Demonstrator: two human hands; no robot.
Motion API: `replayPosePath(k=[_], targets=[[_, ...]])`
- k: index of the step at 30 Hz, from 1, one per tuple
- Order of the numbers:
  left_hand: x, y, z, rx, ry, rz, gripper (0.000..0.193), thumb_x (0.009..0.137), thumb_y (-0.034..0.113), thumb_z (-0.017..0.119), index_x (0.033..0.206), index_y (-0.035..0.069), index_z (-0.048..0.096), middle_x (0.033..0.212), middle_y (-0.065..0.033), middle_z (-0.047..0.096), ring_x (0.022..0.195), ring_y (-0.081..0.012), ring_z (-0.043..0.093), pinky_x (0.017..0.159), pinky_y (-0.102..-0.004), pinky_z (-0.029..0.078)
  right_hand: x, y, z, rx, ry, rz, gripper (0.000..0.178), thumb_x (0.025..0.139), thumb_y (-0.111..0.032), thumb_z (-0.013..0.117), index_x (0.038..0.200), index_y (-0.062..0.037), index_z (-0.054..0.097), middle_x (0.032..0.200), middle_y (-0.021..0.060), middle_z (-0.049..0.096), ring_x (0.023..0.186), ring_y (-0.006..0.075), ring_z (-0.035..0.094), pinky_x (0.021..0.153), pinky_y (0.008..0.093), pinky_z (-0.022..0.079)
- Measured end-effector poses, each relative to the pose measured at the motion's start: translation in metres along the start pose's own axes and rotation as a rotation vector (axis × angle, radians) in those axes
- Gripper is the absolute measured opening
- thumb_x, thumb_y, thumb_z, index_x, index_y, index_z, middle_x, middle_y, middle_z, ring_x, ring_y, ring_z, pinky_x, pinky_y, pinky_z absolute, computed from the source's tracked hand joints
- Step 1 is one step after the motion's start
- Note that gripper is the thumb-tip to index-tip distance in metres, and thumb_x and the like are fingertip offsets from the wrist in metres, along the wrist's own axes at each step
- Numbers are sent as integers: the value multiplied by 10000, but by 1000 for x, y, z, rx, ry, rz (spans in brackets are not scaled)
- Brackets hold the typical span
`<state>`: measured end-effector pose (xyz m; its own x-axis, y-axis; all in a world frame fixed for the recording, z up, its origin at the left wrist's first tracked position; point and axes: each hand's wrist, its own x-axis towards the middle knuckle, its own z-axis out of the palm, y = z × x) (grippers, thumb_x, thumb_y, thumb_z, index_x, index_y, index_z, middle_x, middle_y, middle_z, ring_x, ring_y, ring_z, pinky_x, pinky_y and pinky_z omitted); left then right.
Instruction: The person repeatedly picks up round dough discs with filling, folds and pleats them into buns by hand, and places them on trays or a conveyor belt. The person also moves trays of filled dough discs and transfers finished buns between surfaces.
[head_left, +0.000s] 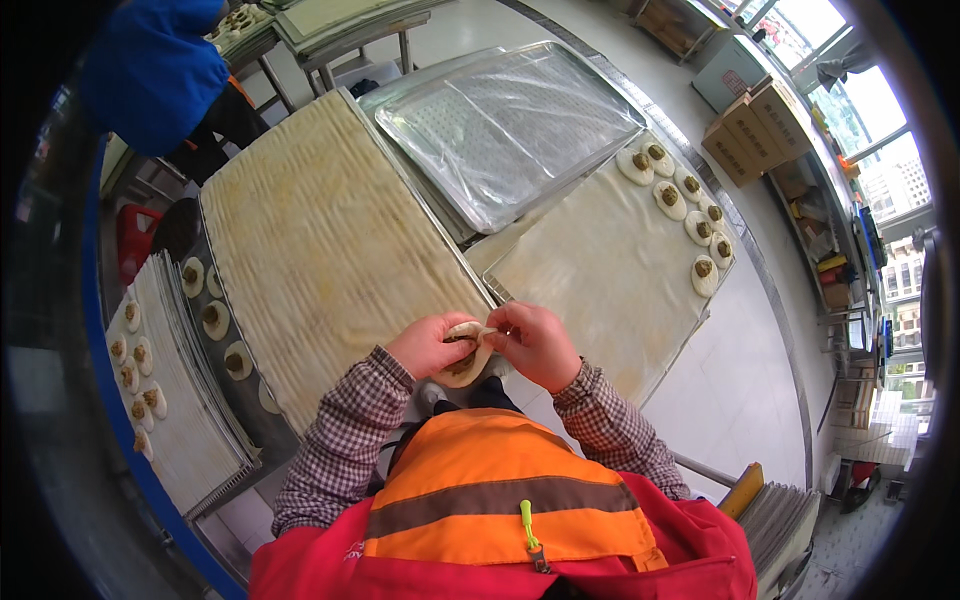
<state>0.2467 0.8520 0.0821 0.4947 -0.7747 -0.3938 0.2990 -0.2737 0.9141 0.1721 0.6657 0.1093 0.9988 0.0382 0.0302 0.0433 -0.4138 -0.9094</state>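
Both my hands work on one round of dough with brown filling [462, 373], held in front of my orange apron. My left hand [432, 345] cups the dough, its thumb reaching over the filling. With pinched fingers my right hand [533, 343] grips the dough's edge and draws it up a little. The filling shows only partly between dough and fingers. Just beyond my hands lies a cloth-covered board [330, 250]. To the right is another cloth-covered tray [590, 270], with several flat dough rounds topped with filling [670, 200] along its far right side.
A metal tray under clear plastic [510, 120] stands beyond. At the left, more topped dough rounds [212, 318] lie beside stacked trays [190, 400]. A person in blue [155, 75] stands far left, near a red jug [135, 240]. Cardboard boxes [757, 130] sit far right.
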Motion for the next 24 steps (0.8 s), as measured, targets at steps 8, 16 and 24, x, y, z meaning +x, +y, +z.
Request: replayPosePath(k=[8, 16, 24], targets=[[33, 24, -12, -163, 46, 11, 266, 894, 126, 581, 1152, 59, 574, 985, -5, 626, 878, -97, 603, 713, -229, 500, 28, 33, -25, 150, 30, -43, 121, 793, -70, 663, 899, -20, 630, 727, 97, 612, 629, 205, 589, 586, 304, 476], [44, 32, 16, 297, 377, -108, 263, 895, 131, 549, 1138, 36, 589, 893, -19, 622, 826, -70, 589, 649, -223, 496, 48, 52, -38, 9, -62, -160, 204, 738, -61, 683, 928, -15, 624, 755, 136, 624, 670, 274, 610, 612, 349, 490], [49, 33, 5, 103, 358, -82, 269, 872, 99, 556, 1133, 54, 599, 984, -58, 642, 889, -133, 611, 783, -263, 490, 49, 57, -31, 72, 5, -225, 154, 760, -101, 661, 884, -25, 612, 721, 143, 605, 674, 310, 608, 604, 378, 488]])
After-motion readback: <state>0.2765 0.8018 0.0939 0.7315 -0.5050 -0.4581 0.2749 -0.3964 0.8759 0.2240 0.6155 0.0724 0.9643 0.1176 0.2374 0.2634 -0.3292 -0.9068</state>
